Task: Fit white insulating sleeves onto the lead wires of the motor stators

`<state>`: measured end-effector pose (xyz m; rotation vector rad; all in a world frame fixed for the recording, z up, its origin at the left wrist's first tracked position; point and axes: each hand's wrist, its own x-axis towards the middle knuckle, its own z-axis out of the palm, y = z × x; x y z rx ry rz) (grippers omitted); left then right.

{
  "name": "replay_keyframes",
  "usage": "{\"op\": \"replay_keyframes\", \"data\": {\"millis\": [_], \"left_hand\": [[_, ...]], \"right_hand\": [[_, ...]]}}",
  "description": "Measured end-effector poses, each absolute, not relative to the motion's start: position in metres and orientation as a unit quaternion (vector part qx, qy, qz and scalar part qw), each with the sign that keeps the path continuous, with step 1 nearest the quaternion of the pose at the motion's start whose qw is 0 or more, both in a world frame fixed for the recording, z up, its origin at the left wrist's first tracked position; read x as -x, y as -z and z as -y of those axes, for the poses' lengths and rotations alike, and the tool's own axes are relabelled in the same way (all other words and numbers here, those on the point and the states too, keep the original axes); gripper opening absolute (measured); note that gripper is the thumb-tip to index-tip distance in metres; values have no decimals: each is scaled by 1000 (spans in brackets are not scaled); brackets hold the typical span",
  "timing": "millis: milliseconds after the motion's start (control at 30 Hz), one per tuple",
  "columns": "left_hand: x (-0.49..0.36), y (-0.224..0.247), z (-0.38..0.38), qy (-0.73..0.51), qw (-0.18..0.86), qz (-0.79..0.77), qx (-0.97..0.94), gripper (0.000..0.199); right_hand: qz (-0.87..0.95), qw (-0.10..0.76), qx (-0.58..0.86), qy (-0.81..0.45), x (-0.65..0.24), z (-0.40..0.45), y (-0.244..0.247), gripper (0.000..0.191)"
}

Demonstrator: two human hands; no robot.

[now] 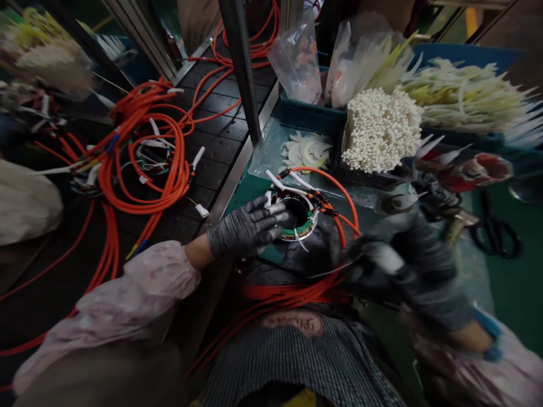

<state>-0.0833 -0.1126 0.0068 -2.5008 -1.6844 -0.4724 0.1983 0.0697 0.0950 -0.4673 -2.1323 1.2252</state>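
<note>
A ring-shaped part (pixel 299 230) with green and white windings lies on the green bench in front of me, with white sleeves and orange cables coming off it. My left hand (pixel 250 226), in a grey glove, rests flat with its fingers spread against the ring's left side. To the right of the ring, my right hand (pixel 407 260) is gloved too and smeared by motion; its fingers are blurred and I cannot make out what they hold. A thin line runs left from near it. Orange cables (pixel 292 297) lie across my lap.
Coiled orange cables (pixel 169 169) lie on the dark slatted surface at left. Behind the ring are a bundle of white-tipped sticks (pixel 382 130), a blue bin (pixel 314 110) and plastic bags. Black scissors (pixel 496 232) lie at right. A dark post (pixel 241 68) stands behind.
</note>
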Motion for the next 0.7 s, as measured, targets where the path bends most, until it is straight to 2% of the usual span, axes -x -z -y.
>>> {"op": "replay_keyframes", "data": {"millis": [100, 233, 367, 567, 667, 700], "left_hand": [[80, 13, 109, 167, 44, 575, 799, 15], [65, 29, 105, 165, 35, 622, 765, 13], [40, 28, 108, 196, 110, 675, 703, 17], [31, 18, 105, 237, 211, 645, 695, 24], [31, 17, 103, 217, 216, 662, 684, 28], [31, 17, 103, 214, 219, 666, 680, 28]], "right_hand": [[754, 360, 181, -519, -188, -44, -73, 20], [724, 436, 218, -488, -177, -27, -54, 23], [698, 445, 190, -527, -183, -24, -46, 22], [670, 413, 171, -592, -198, -26, -39, 22], [667, 309, 182, -652, -207, -25, -38, 6], [672, 256, 184, -670, -211, -24, -37, 14]]}}
